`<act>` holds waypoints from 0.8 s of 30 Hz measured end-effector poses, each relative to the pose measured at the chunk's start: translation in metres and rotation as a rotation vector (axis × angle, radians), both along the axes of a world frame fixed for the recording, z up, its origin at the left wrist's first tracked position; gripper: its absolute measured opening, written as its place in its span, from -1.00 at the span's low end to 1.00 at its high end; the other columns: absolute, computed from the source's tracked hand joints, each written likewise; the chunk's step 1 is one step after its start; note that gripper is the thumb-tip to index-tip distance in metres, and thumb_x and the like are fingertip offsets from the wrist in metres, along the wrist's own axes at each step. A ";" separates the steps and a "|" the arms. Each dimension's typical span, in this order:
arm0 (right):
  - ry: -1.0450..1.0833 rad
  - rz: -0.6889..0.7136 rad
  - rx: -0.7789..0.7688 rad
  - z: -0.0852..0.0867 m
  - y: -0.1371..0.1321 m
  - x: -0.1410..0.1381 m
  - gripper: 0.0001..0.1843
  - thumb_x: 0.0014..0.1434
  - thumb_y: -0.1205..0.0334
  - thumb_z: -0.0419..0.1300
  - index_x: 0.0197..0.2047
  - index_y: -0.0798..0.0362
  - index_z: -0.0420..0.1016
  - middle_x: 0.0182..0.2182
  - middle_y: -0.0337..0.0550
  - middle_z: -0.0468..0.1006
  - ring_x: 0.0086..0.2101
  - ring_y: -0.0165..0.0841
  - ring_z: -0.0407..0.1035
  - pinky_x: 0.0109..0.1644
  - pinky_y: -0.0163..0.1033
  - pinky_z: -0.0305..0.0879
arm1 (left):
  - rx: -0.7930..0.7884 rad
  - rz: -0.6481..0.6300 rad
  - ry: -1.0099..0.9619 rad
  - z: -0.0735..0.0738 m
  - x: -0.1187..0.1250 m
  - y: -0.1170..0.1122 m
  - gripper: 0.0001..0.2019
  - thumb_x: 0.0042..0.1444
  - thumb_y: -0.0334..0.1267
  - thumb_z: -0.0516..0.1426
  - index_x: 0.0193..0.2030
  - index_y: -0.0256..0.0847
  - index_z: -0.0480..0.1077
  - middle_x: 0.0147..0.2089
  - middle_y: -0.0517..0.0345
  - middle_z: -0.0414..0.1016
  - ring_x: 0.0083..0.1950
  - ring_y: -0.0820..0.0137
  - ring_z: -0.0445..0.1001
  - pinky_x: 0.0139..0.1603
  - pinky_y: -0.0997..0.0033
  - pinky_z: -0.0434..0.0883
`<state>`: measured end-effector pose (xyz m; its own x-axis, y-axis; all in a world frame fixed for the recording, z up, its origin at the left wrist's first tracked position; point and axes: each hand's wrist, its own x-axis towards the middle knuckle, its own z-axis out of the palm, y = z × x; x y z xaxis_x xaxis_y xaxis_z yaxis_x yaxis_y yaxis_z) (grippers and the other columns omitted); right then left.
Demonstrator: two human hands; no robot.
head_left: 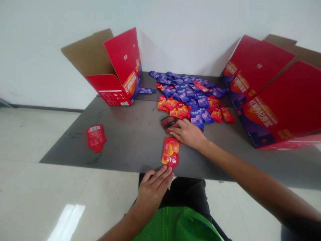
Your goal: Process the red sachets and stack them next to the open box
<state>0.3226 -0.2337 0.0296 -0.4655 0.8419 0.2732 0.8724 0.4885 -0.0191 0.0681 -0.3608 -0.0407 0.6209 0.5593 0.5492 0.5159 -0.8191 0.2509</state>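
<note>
A red-and-orange packet (171,152) lies at the near edge of the dark table (130,134). My left hand (152,189) reaches up from below, its fingers stretched out and touching the packet's lower end. My right hand (187,133) lies flat on the table just beyond it, fingers spread and resting on a dark reddish object (168,122) that I cannot make out. A heap of red and purple packets (190,95) spreads behind my right hand.
An open red carton (120,77) stands at the back left. Two large red cartons (273,100) lean at the right. Another red packet (95,137) lies alone at the table's left edge. A white wall is behind; pale floor lies to the left.
</note>
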 end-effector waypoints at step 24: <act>0.139 0.222 -0.004 0.004 -0.062 -0.044 -0.63 0.46 0.00 0.08 0.21 -0.21 0.55 -0.09 -0.08 0.50 -0.10 -0.25 0.32 -0.08 -0.19 0.37 | -0.018 0.023 -0.034 -0.003 0.001 -0.002 -0.69 0.52 -0.34 -0.03 0.14 -0.15 0.52 0.13 0.13 0.64 0.16 0.33 0.60 0.08 0.24 0.35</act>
<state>0.2791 -0.2956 0.0334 -0.5974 0.7242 0.3444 0.7325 0.6676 -0.1331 0.0696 -0.3624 -0.0440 0.5893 0.5831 0.5592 0.5252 -0.8025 0.2832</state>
